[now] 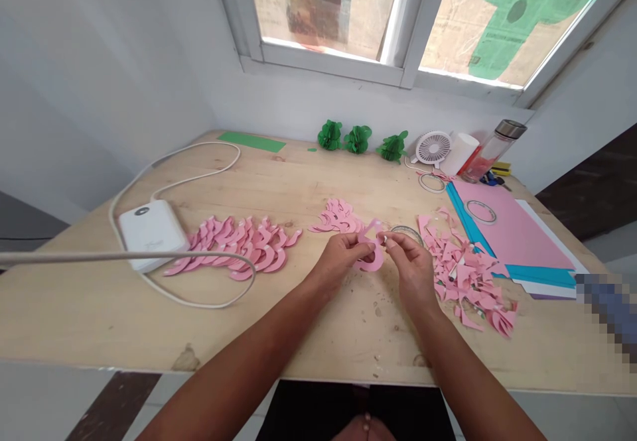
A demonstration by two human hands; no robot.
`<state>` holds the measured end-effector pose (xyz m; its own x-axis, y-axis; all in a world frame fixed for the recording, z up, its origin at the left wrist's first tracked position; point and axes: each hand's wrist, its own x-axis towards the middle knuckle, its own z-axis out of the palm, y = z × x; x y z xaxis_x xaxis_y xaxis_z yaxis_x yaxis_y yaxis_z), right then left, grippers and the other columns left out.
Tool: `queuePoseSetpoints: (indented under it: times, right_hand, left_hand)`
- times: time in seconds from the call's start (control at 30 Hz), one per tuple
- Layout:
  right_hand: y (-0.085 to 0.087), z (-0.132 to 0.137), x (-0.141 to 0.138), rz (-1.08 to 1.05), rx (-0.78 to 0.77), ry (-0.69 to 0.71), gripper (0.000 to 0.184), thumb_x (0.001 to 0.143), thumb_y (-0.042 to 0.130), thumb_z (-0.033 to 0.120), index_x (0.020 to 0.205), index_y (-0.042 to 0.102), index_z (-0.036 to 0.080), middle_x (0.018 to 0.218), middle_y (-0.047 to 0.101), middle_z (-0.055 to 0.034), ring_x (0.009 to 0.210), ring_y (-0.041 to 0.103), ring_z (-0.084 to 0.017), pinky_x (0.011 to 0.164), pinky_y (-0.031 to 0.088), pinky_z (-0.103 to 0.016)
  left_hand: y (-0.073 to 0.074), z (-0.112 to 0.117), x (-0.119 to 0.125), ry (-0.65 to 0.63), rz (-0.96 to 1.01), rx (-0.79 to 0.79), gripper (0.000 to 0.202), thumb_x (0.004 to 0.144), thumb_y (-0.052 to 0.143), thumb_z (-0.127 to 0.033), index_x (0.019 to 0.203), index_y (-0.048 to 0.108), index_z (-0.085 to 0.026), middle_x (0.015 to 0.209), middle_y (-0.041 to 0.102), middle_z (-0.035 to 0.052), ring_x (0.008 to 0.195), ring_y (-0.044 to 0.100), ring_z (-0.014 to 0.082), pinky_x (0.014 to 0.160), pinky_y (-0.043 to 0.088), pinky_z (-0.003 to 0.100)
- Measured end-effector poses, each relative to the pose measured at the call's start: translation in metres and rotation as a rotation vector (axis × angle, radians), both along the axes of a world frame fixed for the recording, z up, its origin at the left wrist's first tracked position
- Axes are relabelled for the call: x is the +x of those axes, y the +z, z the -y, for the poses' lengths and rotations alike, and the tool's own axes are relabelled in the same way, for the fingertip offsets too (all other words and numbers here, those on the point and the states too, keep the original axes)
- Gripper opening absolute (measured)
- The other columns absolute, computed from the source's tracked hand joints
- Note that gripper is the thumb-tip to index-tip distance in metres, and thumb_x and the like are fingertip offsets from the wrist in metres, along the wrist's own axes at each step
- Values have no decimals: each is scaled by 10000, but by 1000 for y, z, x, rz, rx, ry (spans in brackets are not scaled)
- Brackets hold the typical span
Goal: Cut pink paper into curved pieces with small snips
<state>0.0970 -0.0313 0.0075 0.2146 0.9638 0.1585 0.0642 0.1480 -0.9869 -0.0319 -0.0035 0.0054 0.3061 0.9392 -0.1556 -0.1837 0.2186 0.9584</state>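
Observation:
My left hand (342, 255) and my right hand (412, 262) meet over the middle of the wooden table (298, 321). Together they pinch a curved pink paper piece (371, 245), the left gripping its lower loop, the right pinching its upper right edge with thumb and finger. A small pile of similar pink curved cut-outs (337, 218) lies just behind my hands. A larger spread of pink curved pieces (239, 245) lies to the left. A roll of clear tape (407, 233) sits right behind my right hand.
Pink paper scraps (468, 275) litter the right side beside pink, blue and white sheets (512, 235) with a tape ring (480, 211). A white power bank (152, 231) with cable sits left. Green paper trees (357, 138), a small fan (432, 148) and a bottle (492, 149) stand at the back.

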Motion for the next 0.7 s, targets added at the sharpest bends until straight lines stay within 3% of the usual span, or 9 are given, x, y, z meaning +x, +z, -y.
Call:
queuePoseSetpoints:
  times: [0.23, 0.7]
  right_hand:
    - [-9, -6, 2, -9, -15, 8, 175, 707, 617, 243, 873, 609, 189, 866, 650, -44, 821, 595, -172, 719, 453, -291]
    - [-10, -10, 3, -11, -121, 89, 305, 666, 607, 198, 967, 553, 193, 721, 598, 14, 639, 561, -126, 618, 424, -261]
  left_hand:
    - [3, -1, 0, 114, 19, 27, 147, 608, 617, -252, 549, 559, -131, 533, 529, -13, 528, 461, 90, 539, 362, 216]
    - [0, -2, 0, 109, -52, 69, 133, 615, 618, -255, 582, 586, -130, 563, 554, -7, 542, 490, 98, 556, 381, 226]
